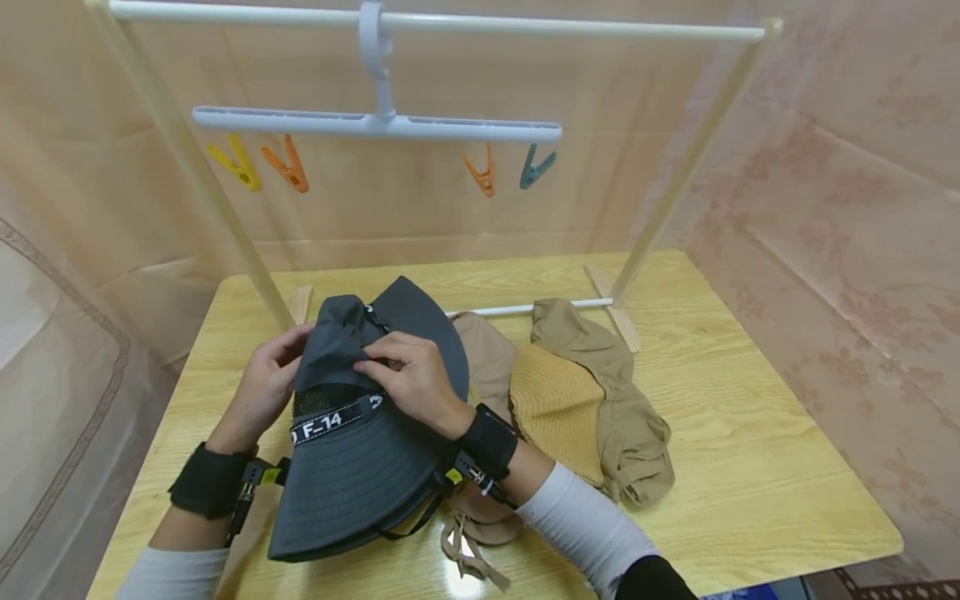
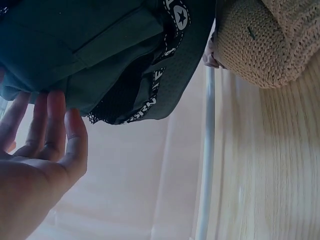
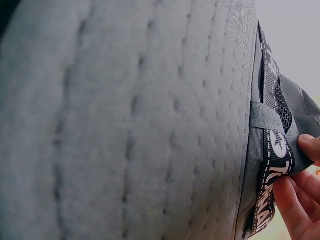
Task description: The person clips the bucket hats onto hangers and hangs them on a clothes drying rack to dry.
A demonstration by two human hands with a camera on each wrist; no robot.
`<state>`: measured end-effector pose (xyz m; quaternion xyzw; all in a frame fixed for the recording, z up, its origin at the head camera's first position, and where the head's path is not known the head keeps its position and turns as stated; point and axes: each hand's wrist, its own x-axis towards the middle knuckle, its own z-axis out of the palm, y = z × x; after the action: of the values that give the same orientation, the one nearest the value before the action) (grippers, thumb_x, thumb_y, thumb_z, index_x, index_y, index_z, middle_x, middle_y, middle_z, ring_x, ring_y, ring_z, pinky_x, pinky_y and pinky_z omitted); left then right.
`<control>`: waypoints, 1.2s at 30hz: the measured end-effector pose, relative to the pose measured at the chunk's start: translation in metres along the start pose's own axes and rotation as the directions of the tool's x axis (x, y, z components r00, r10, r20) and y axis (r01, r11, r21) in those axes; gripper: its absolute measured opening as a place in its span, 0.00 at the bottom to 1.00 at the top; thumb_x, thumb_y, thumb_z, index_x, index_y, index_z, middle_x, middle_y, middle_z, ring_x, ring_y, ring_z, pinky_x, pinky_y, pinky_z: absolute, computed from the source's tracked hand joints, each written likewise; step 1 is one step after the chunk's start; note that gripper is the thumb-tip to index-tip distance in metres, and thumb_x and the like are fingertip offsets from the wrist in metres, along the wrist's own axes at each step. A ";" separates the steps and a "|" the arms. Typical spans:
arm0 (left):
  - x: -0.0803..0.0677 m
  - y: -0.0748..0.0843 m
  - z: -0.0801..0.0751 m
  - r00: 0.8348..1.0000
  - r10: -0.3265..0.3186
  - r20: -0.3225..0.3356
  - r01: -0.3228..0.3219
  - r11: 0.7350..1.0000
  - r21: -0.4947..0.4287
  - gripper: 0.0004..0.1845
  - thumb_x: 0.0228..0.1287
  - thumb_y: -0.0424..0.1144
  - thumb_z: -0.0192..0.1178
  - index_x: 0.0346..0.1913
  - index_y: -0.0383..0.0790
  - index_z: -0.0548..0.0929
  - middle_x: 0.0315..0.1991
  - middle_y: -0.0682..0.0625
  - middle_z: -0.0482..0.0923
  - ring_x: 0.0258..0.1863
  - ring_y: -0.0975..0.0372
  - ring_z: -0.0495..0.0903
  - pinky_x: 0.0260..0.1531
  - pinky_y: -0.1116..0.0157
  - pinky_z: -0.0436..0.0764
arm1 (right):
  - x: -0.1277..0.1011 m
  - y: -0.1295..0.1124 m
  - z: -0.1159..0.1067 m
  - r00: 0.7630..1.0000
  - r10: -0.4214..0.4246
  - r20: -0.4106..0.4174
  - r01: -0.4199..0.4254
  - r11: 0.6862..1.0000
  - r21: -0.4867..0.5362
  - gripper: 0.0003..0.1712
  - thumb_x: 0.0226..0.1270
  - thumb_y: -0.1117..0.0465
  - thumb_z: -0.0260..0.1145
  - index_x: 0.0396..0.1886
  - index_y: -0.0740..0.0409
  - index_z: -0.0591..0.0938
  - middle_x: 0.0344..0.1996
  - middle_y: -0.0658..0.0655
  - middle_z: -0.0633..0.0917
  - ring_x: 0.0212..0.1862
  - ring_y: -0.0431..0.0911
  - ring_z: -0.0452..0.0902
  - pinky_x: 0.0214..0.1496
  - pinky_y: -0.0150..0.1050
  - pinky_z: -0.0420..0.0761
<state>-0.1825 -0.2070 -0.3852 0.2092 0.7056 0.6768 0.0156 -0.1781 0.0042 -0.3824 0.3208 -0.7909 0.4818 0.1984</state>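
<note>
A dark grey bucket hat [image 1: 360,479] with a black-and-white lettered band [image 1: 326,425] is tilted between both hands. My left hand [image 1: 262,383] holds the side of its crown; in the left wrist view the fingertips [image 2: 56,102] touch the dark fabric, and the thumb is mostly out of frame. My right hand [image 1: 416,375] pinches the crown fabric above the band. In the right wrist view the wide stitched brim [image 3: 150,125] fills most of the picture, and the right thumb [image 3: 310,146] lies against the crown.
Beside the hat lie a tan hat [image 1: 637,400] with a yellow knitted part [image 1: 558,408] and pinkish-beige fabric [image 1: 483,354] with loose ties. Above the table [image 1: 750,467], a hanger [image 1: 375,125] with orange clothespins [image 1: 288,165], a yellow one and a blue one hangs from a white rod [image 1: 562,27].
</note>
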 end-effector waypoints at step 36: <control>0.005 0.000 0.007 0.980 -0.012 -0.198 0.012 1.000 -0.002 0.10 0.63 0.32 0.52 0.44 0.40 0.80 0.37 0.57 0.78 0.37 0.67 0.74 0.33 0.73 0.76 | 0.006 -0.003 -0.001 0.999 -0.024 0.029 0.023 1.000 0.010 0.07 0.57 0.58 0.65 0.33 0.55 0.85 0.30 0.51 0.84 0.29 0.34 0.74 0.32 0.22 0.72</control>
<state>-0.1850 -0.1985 -0.3841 0.1368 0.7047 0.6943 -0.0505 -0.1803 0.0019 -0.3758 0.3379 -0.7876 0.4784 0.1913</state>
